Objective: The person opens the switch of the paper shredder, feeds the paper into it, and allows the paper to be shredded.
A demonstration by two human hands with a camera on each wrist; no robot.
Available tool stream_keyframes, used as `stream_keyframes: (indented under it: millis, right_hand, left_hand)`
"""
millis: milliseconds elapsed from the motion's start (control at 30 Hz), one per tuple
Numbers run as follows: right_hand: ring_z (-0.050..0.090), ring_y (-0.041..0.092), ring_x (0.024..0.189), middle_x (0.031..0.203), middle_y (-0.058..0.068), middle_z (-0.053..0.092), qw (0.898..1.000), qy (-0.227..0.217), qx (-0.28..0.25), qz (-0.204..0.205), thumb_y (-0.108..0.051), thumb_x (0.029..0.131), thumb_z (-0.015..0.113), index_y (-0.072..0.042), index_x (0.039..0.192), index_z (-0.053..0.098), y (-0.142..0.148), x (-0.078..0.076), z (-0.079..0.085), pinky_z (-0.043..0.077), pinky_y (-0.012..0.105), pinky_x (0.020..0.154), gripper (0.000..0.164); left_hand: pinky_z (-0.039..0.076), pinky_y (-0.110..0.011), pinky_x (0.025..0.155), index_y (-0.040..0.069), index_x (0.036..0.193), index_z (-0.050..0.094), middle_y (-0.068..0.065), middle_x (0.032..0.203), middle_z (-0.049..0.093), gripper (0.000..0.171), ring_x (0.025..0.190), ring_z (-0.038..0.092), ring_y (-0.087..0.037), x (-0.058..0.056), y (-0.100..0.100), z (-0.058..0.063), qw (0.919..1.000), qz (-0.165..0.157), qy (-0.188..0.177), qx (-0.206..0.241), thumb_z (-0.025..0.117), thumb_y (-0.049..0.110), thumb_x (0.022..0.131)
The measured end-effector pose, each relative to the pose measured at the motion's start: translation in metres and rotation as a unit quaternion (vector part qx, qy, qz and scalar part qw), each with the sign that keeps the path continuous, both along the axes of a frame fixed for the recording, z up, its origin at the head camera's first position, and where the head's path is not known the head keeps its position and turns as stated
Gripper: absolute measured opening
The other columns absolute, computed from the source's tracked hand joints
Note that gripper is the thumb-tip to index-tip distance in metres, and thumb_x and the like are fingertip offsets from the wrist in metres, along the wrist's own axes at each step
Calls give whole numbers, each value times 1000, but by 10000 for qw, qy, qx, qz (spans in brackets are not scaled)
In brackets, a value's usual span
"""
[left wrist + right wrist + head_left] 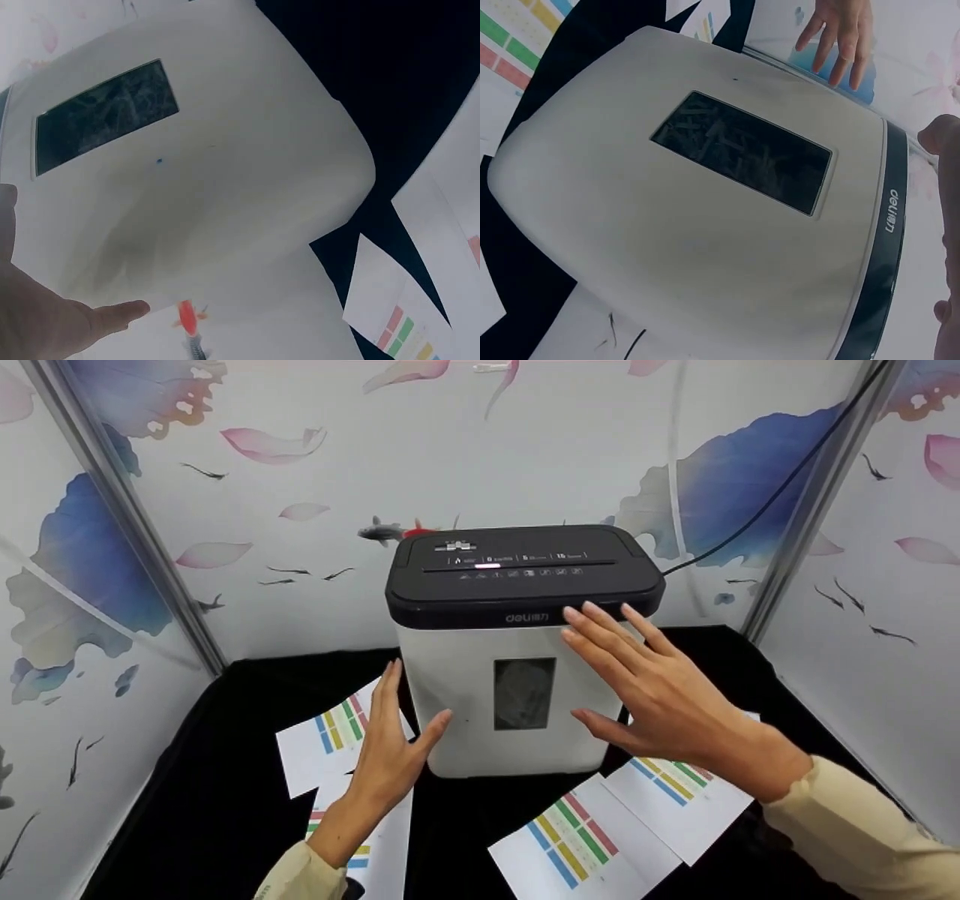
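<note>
A paper shredder point(457, 675) with a light grey bin and a black top stands upright in the middle of the head view. Pale strips show faintly behind its dark window point(742, 154). My left hand point(390, 757) is held at the shredder's lower left side, fingers extended upward and thumb apart. At the right front, my right hand point(660, 697) has its fingers stretched toward the black rim. Neither hand holds anything. Whether any fingertip touches the shredder, I cannot tell. A small light glows on the top panel point(487, 565) by the slot.
Printed sheets point(300, 757) with coloured blocks lie on the black cloth point(202, 780) at the left. More sheets point(517, 847) lie at the front right. A black cord point(780, 484) rises from behind the shredder to the upper right. Patterned white panels point(510, 457) enclose the table.
</note>
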State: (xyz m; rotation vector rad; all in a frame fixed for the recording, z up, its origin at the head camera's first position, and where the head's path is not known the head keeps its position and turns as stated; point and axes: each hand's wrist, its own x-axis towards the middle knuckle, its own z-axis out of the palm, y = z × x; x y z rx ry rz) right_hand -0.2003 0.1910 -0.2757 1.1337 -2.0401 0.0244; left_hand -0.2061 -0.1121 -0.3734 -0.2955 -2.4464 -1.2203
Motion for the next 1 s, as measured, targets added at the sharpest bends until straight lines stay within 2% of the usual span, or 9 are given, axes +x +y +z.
stream_keyframes:
  millis: [133,400,633,867,1000]
  right_hand:
    - [32,27,136,147,9,34,9997,-30,198,109,-41,79,65,-6,141,34,-11,-8,11,22,45,113,78]
    - [30,25,137,147,7,34,9982,-337,431,260,-41,84,61,-8,142,32,-32,-25,26,24,46,112,73]
    - [32,23,136,146,6,37,9972,-590,445,121,-45,85,59,-9,141,32,-44,-40,41,26,46,112,72]
    - [32,24,135,143,7,39,9945,-945,456,11,-50,87,51,-11,140,34,-58,-54,58,26,48,110,68]
    - [32,22,135,144,6,38,9902,-1253,570,-223,-55,89,45,-12,140,34,-66,-61,65,26,46,111,68]
  left_hand:
    - [22,-46,114,17,148,10,-1,153,13,89,141,17,-18,-9,1,3,9998,-54,21,209,58,54,82]
    - [26,-46,113,20,148,7,-1,153,13,98,140,20,-19,-23,4,4,9988,117,-220,415,61,60,77]
    - [33,-43,109,21,148,2,-2,153,10,106,140,21,-25,-34,5,9,9933,-34,-378,1088,67,57,73]
    - [30,-42,111,18,148,2,-3,153,13,111,138,23,-19,-47,6,9,9891,-169,-426,1396,73,53,69]
    - [32,-39,110,18,148,3,-3,152,17,112,135,28,-16,-52,7,8,9881,-150,-372,1483,75,51,68]
